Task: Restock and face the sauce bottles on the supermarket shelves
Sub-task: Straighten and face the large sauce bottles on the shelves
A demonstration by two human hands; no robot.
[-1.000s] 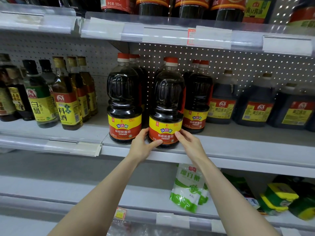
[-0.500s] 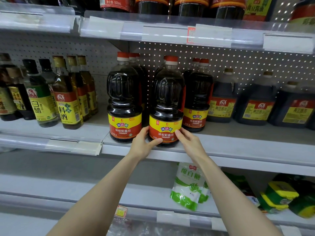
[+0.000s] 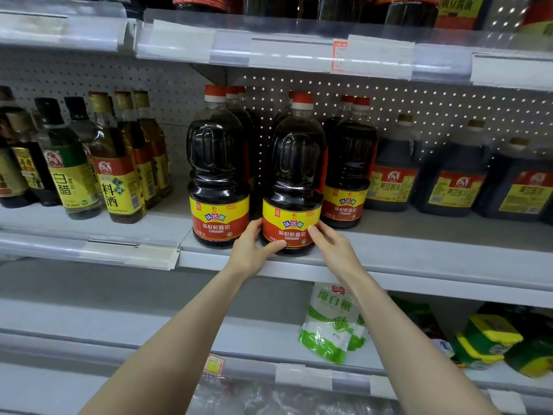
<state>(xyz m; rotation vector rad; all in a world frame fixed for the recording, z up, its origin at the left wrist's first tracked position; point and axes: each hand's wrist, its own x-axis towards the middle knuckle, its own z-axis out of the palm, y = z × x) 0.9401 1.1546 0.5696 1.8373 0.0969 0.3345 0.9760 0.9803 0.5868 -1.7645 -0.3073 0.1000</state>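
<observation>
- Left hand (image 3: 250, 250) and right hand (image 3: 334, 249) clasp the base of the middle soy sauce bottle (image 3: 294, 175) from either side, both equally near.
- It stands upright at the near shelf edge (image 3: 419, 266), label outward, just right of its twin (image 3: 220, 175).

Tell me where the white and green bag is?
In the head view, the white and green bag stands on the lower shelf, right of centre, below the right hand.
</observation>
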